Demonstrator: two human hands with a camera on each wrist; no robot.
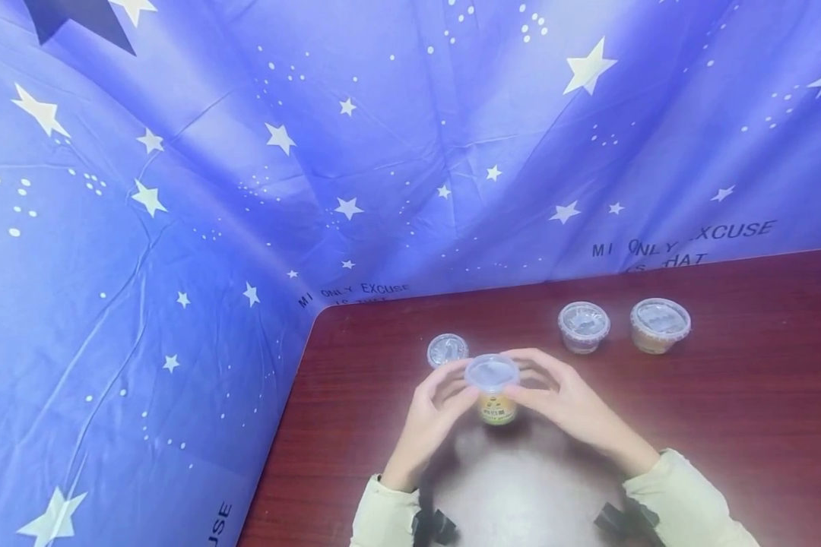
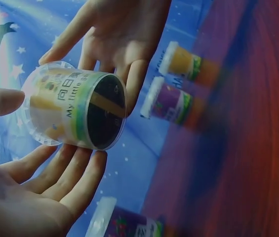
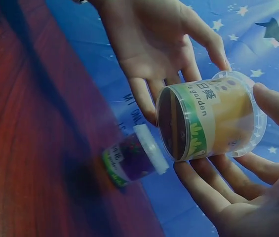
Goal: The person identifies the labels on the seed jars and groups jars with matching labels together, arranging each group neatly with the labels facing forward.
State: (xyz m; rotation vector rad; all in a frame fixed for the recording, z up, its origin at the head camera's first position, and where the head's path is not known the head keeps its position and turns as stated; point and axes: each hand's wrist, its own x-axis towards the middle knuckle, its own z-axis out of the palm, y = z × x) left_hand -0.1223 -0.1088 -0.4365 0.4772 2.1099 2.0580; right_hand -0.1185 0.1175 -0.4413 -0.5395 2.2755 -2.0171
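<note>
Both hands hold one lidded clear plastic cup [image 1: 496,403] between them, above the reddish table. Its yellow and green label reads "My little garden", and something dark shows through the bottom of the cup [image 2: 110,111] in the left wrist view. My left hand [image 1: 432,414] grips its left side, thumb near the lid rim and fingers spread along the wall. From the other side my right hand [image 1: 578,406] holds it the same way, its fingers [image 3: 228,180] under the wall in the right wrist view. The cup's lid [image 1: 492,372] is on.
A similar lidded cup [image 1: 448,348] stands just behind the left hand, purple-labelled in the right wrist view. Farther right are a purple cup [image 1: 584,328] and a yellow one [image 1: 660,327]. Blue star-printed cloth [image 1: 397,152] hangs along the back and left edges of the table [image 1: 746,395].
</note>
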